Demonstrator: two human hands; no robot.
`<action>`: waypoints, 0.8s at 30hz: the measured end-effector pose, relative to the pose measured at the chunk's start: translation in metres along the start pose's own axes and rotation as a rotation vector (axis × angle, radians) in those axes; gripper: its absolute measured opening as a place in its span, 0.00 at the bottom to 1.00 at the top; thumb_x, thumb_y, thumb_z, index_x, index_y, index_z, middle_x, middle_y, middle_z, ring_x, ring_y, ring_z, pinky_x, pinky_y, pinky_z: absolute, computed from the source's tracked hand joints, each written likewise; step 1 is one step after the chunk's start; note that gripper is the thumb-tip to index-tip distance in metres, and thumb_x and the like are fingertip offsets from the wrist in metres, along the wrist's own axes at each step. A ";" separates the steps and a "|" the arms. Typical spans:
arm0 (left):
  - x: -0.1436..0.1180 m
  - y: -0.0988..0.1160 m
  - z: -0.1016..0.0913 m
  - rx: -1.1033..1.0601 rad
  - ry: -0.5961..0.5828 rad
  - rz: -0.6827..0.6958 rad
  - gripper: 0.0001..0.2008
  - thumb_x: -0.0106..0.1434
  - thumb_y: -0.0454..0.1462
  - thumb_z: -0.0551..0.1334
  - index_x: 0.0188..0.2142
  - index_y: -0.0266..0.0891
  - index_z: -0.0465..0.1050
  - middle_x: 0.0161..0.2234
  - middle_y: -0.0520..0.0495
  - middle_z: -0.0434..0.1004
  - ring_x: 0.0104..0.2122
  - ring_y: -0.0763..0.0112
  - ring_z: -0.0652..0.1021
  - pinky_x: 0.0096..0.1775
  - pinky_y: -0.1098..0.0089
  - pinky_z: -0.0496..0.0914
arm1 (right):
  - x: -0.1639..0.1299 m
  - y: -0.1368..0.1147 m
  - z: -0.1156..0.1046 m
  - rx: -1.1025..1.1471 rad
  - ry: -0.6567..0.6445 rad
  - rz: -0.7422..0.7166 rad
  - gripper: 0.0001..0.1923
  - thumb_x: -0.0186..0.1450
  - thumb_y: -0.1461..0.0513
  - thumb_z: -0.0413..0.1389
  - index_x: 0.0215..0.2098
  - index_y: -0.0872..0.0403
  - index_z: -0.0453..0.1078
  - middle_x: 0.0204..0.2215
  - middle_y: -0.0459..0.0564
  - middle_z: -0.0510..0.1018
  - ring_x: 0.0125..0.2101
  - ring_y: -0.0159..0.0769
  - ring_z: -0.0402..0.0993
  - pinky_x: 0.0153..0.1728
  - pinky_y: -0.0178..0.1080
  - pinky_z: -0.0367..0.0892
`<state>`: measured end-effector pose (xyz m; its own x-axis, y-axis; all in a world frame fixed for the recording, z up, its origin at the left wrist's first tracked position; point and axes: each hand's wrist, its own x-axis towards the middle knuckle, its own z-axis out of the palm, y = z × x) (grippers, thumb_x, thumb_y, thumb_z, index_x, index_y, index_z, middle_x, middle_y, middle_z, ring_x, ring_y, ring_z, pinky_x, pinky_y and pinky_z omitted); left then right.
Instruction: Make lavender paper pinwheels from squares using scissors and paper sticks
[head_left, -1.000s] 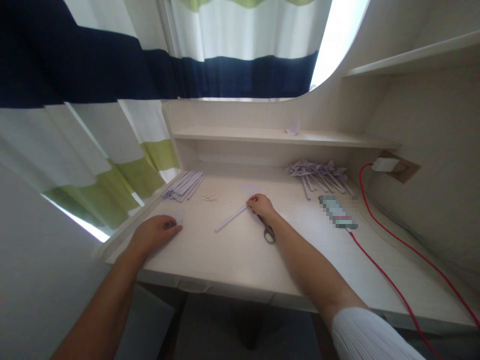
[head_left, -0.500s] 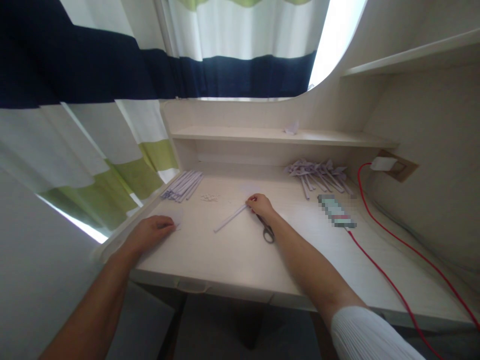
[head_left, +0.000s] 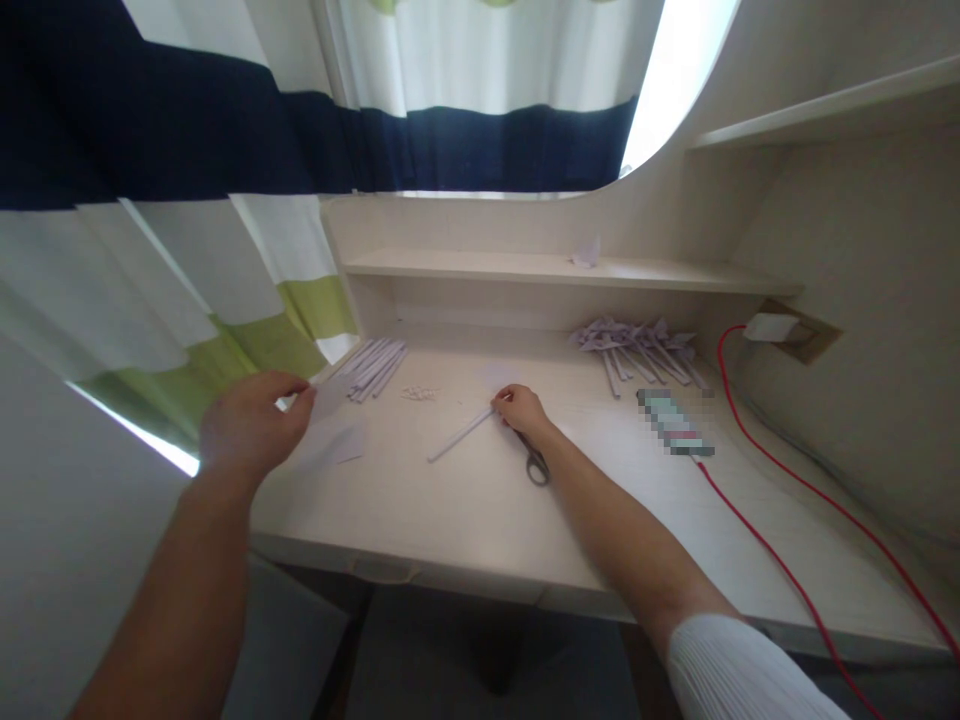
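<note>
Pinching the upper end of a slim white paper tube (head_left: 459, 437): right hand (head_left: 521, 410), thumb and fingers closed on it. Tube lies slantwise at mid-desk, its free end towards the near left. Dark-handled scissors (head_left: 537, 470) just beside the right wrist, partly hidden by it; a faint pale sheet (head_left: 497, 373) just beyond the knuckles.

Left hand (head_left: 259, 420) raised at the left edge of the pale wooden desk (head_left: 480, 520), thumb and forefinger curved towards each other, a small gap inside the curve. Something pale and blurred at the fingertips; cannot tell whether they grip it. Thin whitish paper (head_left: 341, 445) on the desk, just beside this hand.

Beyond: a bundle of white paper tubes (head_left: 379, 368), back left; small cream-coloured bits (head_left: 418, 394) to its right; lilac-white paper pinwheels on sticks (head_left: 634, 345), back right.
</note>
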<state>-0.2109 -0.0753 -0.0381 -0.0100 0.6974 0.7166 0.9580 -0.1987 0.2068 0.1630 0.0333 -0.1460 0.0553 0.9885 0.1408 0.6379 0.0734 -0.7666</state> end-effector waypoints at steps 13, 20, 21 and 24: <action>-0.019 0.132 0.072 -0.976 -0.332 0.068 0.10 0.61 0.41 0.66 0.28 0.38 0.77 0.30 0.47 0.78 0.33 0.69 0.76 0.39 0.68 0.69 | -0.058 -0.019 -0.088 0.441 0.010 -0.126 0.14 0.61 0.52 0.60 0.36 0.54 0.72 0.16 0.41 0.71 0.15 0.29 0.63 0.17 0.32 0.59; -0.003 0.162 0.110 -1.193 -0.514 -0.010 0.09 0.60 0.41 0.68 0.30 0.37 0.79 0.22 0.50 0.75 0.22 0.75 0.72 0.29 0.72 0.67 | -0.084 -0.006 -0.118 0.555 -0.262 -0.059 0.16 0.62 0.51 0.59 0.38 0.55 0.73 0.11 0.41 0.70 0.12 0.28 0.63 0.15 0.30 0.57; 0.001 0.167 0.110 -1.213 -0.507 -0.012 0.09 0.60 0.41 0.67 0.29 0.36 0.79 0.21 0.50 0.75 0.23 0.74 0.73 0.29 0.72 0.68 | -0.083 -0.005 -0.118 0.553 -0.268 -0.070 0.15 0.62 0.51 0.59 0.37 0.55 0.73 0.12 0.40 0.70 0.12 0.27 0.63 0.16 0.30 0.58; 0.008 0.178 0.107 -1.227 -0.496 0.017 0.08 0.60 0.39 0.68 0.28 0.36 0.80 0.25 0.46 0.79 0.27 0.71 0.77 0.34 0.71 0.71 | -0.077 -0.001 -0.113 0.496 -0.231 -0.052 0.16 0.62 0.51 0.59 0.39 0.55 0.74 0.15 0.41 0.71 0.14 0.28 0.64 0.16 0.31 0.60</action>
<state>-0.0096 -0.0315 -0.0666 0.3561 0.8125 0.4616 0.0745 -0.5171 0.8527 0.2449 -0.0575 -0.0854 -0.1722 0.9812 0.0875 0.1941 0.1208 -0.9735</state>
